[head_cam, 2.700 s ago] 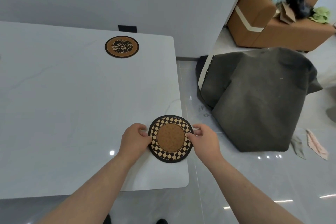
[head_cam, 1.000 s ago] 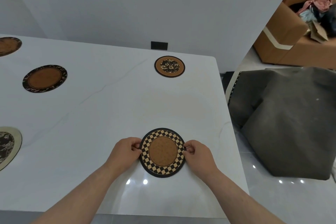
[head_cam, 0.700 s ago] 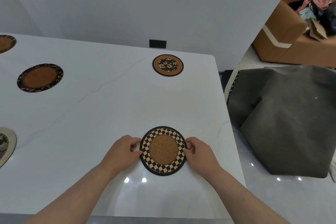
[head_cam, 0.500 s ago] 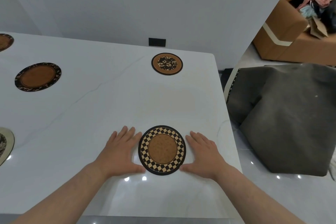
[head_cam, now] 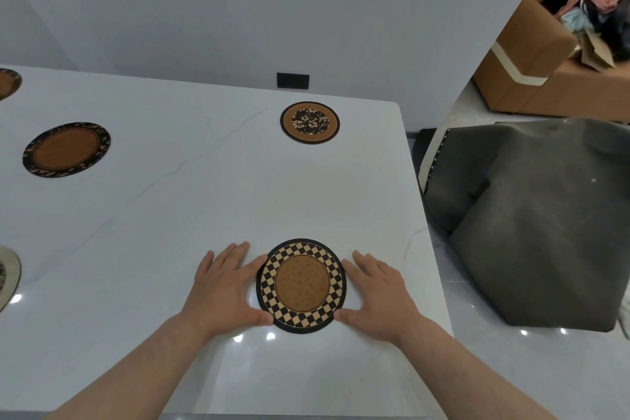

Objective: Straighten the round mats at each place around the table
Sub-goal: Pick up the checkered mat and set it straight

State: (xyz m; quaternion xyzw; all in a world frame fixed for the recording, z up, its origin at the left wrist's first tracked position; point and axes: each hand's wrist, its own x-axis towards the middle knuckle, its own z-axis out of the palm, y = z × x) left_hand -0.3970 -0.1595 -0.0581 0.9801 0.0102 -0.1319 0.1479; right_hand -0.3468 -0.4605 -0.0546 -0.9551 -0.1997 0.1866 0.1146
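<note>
Checkered mat (head_cam: 301, 286) lies flat near the table's (head_cam: 204, 208) near right corner, bracketed by both hands. The left hand (head_cam: 223, 290) and right hand (head_cam: 376, 291) rest open, palms down on the tabletop, grasping nothing, thumbs and fingers just touching the mat's rim. This place looks about settled. The floral mat (head_cam: 310, 122) far across, the leaf-rimmed mat (head_cam: 66, 149) at far left, and others cut off at the left edge likely remain.

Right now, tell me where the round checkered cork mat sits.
In the head view, the round checkered cork mat lies flat near the white table's right front corner, between the left hand and right hand, both open beside it.
</note>
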